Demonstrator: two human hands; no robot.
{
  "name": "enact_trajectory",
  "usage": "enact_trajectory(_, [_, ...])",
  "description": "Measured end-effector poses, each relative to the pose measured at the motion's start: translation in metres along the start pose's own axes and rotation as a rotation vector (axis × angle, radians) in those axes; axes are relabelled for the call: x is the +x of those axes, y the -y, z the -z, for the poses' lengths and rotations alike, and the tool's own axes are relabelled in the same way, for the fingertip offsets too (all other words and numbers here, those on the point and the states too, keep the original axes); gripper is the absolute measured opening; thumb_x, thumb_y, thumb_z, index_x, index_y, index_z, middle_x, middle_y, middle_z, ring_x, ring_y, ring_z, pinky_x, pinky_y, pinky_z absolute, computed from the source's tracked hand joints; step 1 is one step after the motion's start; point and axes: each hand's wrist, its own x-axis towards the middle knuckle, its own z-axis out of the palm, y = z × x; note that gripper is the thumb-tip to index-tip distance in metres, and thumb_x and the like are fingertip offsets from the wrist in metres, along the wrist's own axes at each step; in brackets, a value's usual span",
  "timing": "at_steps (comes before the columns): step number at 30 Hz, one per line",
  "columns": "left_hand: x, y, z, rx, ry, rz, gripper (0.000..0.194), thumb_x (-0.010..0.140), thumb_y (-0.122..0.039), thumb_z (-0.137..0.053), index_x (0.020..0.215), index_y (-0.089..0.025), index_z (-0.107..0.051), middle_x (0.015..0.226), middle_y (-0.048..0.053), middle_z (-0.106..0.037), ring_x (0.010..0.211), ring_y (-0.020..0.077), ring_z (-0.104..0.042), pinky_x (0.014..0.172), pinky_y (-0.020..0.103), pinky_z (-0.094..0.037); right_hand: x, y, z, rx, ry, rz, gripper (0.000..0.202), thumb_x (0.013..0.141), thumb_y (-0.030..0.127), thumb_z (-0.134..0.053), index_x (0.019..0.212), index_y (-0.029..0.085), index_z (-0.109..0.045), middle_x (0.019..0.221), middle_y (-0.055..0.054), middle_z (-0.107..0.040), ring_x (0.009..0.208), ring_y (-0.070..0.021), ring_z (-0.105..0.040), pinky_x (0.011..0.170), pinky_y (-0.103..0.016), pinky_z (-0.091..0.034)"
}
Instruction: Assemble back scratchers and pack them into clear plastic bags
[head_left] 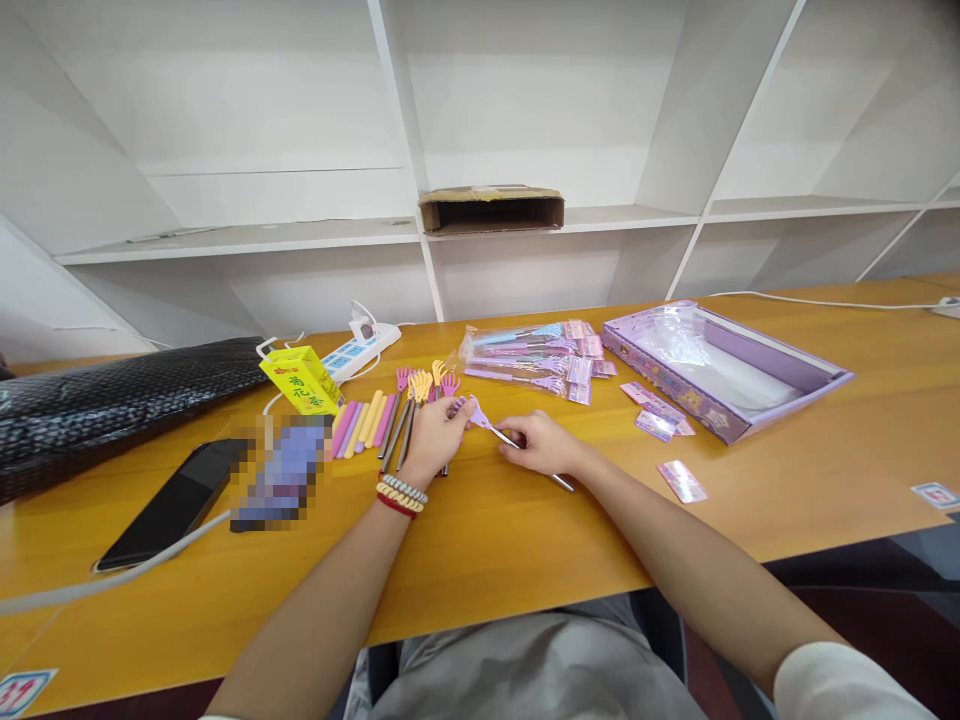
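Observation:
My left hand (436,436) pinches the light purple claw head of a back scratcher (480,416). My right hand (543,444) has its fingers closed around the scratcher's thin metal rod, whose end sticks out below the palm. Beside and partly behind my left hand lie several more claw heads on metal rods (420,388), in yellow and magenta. Left of these is a row of pink, purple and yellow handle tubes (364,427). Beyond my hands rests a pile of bagged back scratchers (529,358) with printed cards.
An open purple display box (795,385) stands at the right, with loose cards (681,481) near it. At the left are a yellow drink carton (304,380), a power strip (364,352), a black phone (176,500), a white cable and a black wrapped roll (127,410). White shelves hold a cardboard box (491,210).

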Motion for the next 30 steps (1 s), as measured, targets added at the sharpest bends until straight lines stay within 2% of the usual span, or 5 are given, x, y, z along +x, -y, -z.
enact_trajectory(7, [0.0, 0.001, 0.003, 0.409, -0.024, -0.16, 0.039, 0.088, -0.041, -0.034, 0.072, -0.017, -0.059, 0.065, 0.006, -0.064, 0.06, 0.0162, -0.057, 0.058, 0.025, -0.037, 0.0, 0.0, 0.0, -0.014, -0.013, -0.015, 0.02, 0.076, 0.019, -0.054, 0.094, 0.017, -0.062, 0.056, 0.006, -0.049, 0.048, -0.0065, -0.038, 0.052, -0.019, -0.028])
enact_trajectory(14, [-0.002, -0.004, 0.009, 0.818, -0.056, -0.212, 0.047, 0.092, -0.042, -0.024, 0.081, -0.016, -0.063, 0.071, 0.012, -0.065, 0.065, 0.0221, -0.06, 0.058, 0.028, -0.032, 0.0, 0.0, 0.0, -0.036, -0.012, -0.005, 0.02, 0.076, 0.018, -0.053, 0.094, 0.017, -0.062, 0.056, 0.006, -0.05, 0.049, -0.0065, -0.039, 0.052, -0.019, -0.028])
enact_trajectory(18, [-0.002, -0.006, 0.013, 0.856, -0.068, -0.245, 0.051, 0.09, -0.05, -0.026, 0.076, -0.018, -0.064, 0.069, 0.011, -0.065, 0.065, 0.0217, -0.06, 0.057, 0.027, -0.031, 0.0, -0.001, 0.0, -0.054, -0.016, -0.011, 0.021, 0.075, 0.018, -0.053, 0.094, 0.017, -0.062, 0.056, 0.006, -0.05, 0.049, -0.0065, -0.039, 0.052, -0.019, -0.028])
enact_trajectory(23, [-0.001, -0.003, 0.016, 0.757, -0.069, -0.254, 0.05, 0.085, -0.057, -0.035, 0.068, -0.019, -0.062, 0.063, 0.008, -0.063, 0.061, 0.0195, -0.057, 0.055, 0.027, -0.03, -0.001, -0.002, 0.001, -0.07, -0.005, 0.019, 0.025, 0.077, 0.018, -0.052, 0.099, 0.018, -0.063, 0.056, 0.006, -0.05, 0.049, -0.0065, -0.04, 0.053, -0.019, -0.029])
enact_trajectory(30, [-0.001, -0.005, 0.017, 0.833, -0.035, -0.268, 0.053, 0.09, -0.049, -0.026, 0.07, -0.017, -0.063, 0.068, 0.008, -0.066, 0.065, 0.0184, -0.06, 0.057, 0.027, -0.032, -0.001, -0.002, -0.002, -0.092, 0.0, 0.025, 0.02, 0.078, 0.021, -0.052, 0.094, 0.017, -0.063, 0.057, 0.005, -0.051, 0.05, -0.0062, -0.04, 0.054, -0.019, -0.029])
